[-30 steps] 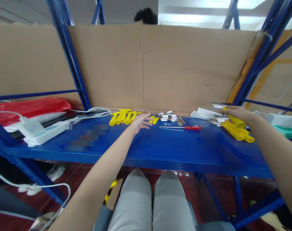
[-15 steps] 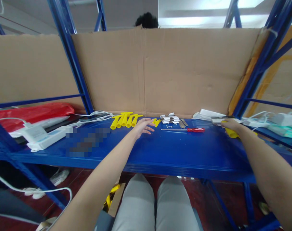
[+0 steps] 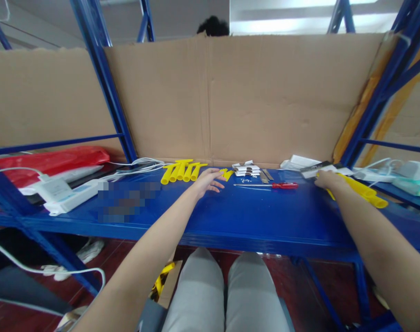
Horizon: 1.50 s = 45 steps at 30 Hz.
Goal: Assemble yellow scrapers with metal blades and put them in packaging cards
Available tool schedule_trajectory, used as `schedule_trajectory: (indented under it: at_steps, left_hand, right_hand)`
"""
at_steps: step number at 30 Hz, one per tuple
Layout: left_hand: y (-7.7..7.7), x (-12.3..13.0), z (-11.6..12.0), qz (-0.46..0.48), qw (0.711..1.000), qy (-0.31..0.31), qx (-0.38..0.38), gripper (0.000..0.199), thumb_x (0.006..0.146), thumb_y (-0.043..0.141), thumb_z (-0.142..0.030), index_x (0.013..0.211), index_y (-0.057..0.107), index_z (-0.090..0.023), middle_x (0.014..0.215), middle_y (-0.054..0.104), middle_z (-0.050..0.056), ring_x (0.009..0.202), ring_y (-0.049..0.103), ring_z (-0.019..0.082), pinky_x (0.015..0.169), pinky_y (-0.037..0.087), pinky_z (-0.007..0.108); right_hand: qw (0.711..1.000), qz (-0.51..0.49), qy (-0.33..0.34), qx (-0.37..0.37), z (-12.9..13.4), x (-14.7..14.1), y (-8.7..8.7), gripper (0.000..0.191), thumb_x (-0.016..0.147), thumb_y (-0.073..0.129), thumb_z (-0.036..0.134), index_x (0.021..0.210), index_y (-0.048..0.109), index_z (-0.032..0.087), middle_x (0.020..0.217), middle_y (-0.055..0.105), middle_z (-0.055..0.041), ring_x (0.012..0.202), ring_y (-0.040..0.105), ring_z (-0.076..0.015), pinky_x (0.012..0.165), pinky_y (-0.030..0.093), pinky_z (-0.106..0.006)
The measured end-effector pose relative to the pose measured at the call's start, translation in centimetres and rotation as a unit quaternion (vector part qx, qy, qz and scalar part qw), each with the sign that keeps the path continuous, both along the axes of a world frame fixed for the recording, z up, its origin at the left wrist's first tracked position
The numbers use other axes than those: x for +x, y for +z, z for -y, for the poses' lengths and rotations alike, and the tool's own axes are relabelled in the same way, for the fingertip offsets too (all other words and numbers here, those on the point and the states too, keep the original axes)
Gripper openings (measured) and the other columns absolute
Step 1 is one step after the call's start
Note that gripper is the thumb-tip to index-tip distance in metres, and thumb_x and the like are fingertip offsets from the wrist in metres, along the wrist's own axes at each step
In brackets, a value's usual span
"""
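Note:
My left hand [image 3: 209, 181] hovers over the blue shelf with its fingers apart and nothing in it, beside small yellow plastic pieces [image 3: 228, 175]. To its left lies a row of several yellow T-shaped plastic handles [image 3: 184, 172]. My right hand [image 3: 329, 180] is at the right end of the shelf, its fingers curled on the end of a yellow plastic handle [image 3: 331, 194], mostly hidden by the hand. Close behind that wrist lie more yellow handles [image 3: 364, 191]. A red-handled screwdriver [image 3: 284, 186] lies between my hands, with small white-sleeved pieces [image 3: 246, 169] behind it.
Flat metal strips [image 3: 266, 175] and tiny screws lie near the screwdriver. White papers [image 3: 298, 162] are at the back right. A white power strip [image 3: 75, 196] and cables sit at the left. A cardboard sheet [image 3: 265, 101] closes the back, between blue posts.
My right hand has shifted slightly left and down; several yellow handles now show beyond its wrist. My left hand stays almost where it was. The view has shifted slightly.

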<state>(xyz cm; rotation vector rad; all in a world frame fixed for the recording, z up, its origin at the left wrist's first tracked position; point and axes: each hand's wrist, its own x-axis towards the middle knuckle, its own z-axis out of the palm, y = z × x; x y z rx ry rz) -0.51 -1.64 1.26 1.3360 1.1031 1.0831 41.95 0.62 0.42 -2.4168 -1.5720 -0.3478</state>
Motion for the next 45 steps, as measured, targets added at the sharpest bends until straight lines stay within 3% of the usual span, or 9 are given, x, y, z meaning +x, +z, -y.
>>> schedule_trajectory:
  at_steps: [2, 5, 13, 21, 27, 32, 36, 40, 45]
  left_hand:
    - [0.1, 0.0, 0.1, 0.0, 1.0, 0.0, -0.005, 0.037, 0.089, 0.062, -0.024, 0.122, 0.048, -0.016, 0.086, 0.073, 0.008, 0.052, 0.065, 0.014, 0.046, 0.047, 0.022]
    - [0.4, 0.1, 0.2, 0.0, 1.0, 0.002, -0.014, 0.033, 0.089, 0.06, -0.022, 0.119, 0.049, -0.016, 0.083, 0.072, 0.007, 0.051, 0.064, 0.014, 0.045, 0.046, 0.022]
    - [0.4, 0.0, 0.2, 0.001, 1.0, 0.007, -0.013, 0.035, 0.087, 0.064, -0.024, 0.118, 0.051, -0.016, 0.081, 0.072, 0.006, 0.051, 0.064, 0.013, 0.046, 0.047, 0.021]
    - [0.3, -0.3, -0.3, 0.015, 0.995, 0.094, 0.007, 0.015, 0.089, 0.056, -0.017, 0.104, 0.058, -0.015, 0.073, 0.069, 0.003, 0.045, 0.059, 0.009, 0.044, 0.042, 0.018]
    - [0.2, -0.8, -0.8, 0.018, 0.991, 0.134, 0.008, 0.015, 0.084, 0.059, -0.018, 0.099, 0.063, -0.015, 0.069, 0.068, 0.003, 0.042, 0.056, 0.008, 0.044, 0.041, 0.018]
    - [0.0, -0.7, -0.9, 0.005, 0.989, 0.143, 0.028, 0.012, 0.083, 0.058, -0.016, 0.094, 0.063, -0.015, 0.067, 0.067, 0.003, 0.043, 0.056, 0.009, 0.043, 0.039, 0.018]
    - [-0.7, -0.5, -1.5, -0.093, 0.979, 0.158, 0.085, 0.009, 0.083, 0.056, -0.011, 0.085, 0.063, -0.016, 0.062, 0.064, 0.001, 0.042, 0.054, 0.01, 0.044, 0.038, 0.019]
    - [-1.7, -0.4, -2.0, -0.252, 0.938, 0.125, 0.205, 0.012, 0.078, 0.059, -0.008, 0.074, 0.064, -0.018, 0.062, 0.065, 0.003, 0.054, 0.062, 0.015, 0.057, 0.047, 0.023]
    - [-2.4, -0.5, -1.9, -0.328, 0.908, 0.074, 0.249, 0.014, 0.082, 0.056, -0.012, 0.08, 0.068, -0.018, 0.066, 0.068, 0.006, 0.062, 0.066, 0.019, 0.064, 0.051, 0.027]
  right_hand:
    - [0.997, 0.007, -0.028, -0.065, 0.9, -1.3, 0.4, 0.04, 0.081, 0.053, 0.014, 0.117, 0.063, 0.003, 0.117, 0.058, -0.0345, 0.102, 0.062, -0.0361, 0.075, 0.045, -0.042]
    - [0.995, 0.022, -0.038, -0.089, 1.8, -2.6, 0.8, 0.044, 0.085, 0.047, 0.012, 0.127, 0.058, 0.003, 0.126, 0.052, -0.0338, 0.112, 0.057, -0.0382, 0.08, 0.044, -0.044]
    - [0.993, 0.101, -0.038, -0.05, 1.5, -3.8, 0.5, 0.049, 0.088, 0.027, 0.003, 0.121, 0.063, 0.007, 0.121, 0.058, -0.0323, 0.115, 0.055, -0.0394, 0.082, 0.042, -0.055]
    - [0.99, 0.124, -0.043, -0.051, 1.5, -4.2, -0.2, 0.055, 0.09, 0.018, 0.005, 0.13, 0.056, 0.002, 0.13, 0.054, -0.0288, 0.121, 0.05, -0.0374, 0.095, 0.036, -0.059]
    - [0.989, 0.146, -0.013, -0.006, 1.3, -4.0, -0.8, 0.051, 0.086, 0.03, 0.01, 0.13, 0.057, 0.006, 0.127, 0.057, -0.0261, 0.118, 0.052, -0.0362, 0.095, 0.036, -0.06]
    - [0.993, 0.114, 0.003, 0.026, 1.8, -5.8, 0.6, 0.044, 0.088, 0.035, 0.015, 0.123, 0.059, 0.005, 0.124, 0.06, -0.0257, 0.118, 0.054, -0.0343, 0.096, 0.038, -0.054]
    - [0.993, 0.057, -0.01, 0.104, 2.3, -8.1, 2.9, 0.041, 0.088, 0.041, 0.023, 0.119, 0.062, 0.006, 0.117, 0.063, -0.0253, 0.114, 0.058, -0.0336, 0.093, 0.042, -0.048]
    - [0.98, -0.054, 0.018, 0.189, 2.5, -10.6, 5.1, 0.041, 0.088, 0.042, 0.025, 0.12, 0.063, 0.01, 0.113, 0.067, -0.0219, 0.107, 0.062, -0.0317, 0.086, 0.047, -0.041]
    - [0.964, -0.118, 0.125, 0.204, 2.2, -13.9, 4.1, 0.038, 0.088, 0.042, 0.02, 0.117, 0.065, 0.009, 0.111, 0.07, -0.0191, 0.105, 0.064, -0.0261, 0.087, 0.047, -0.033]
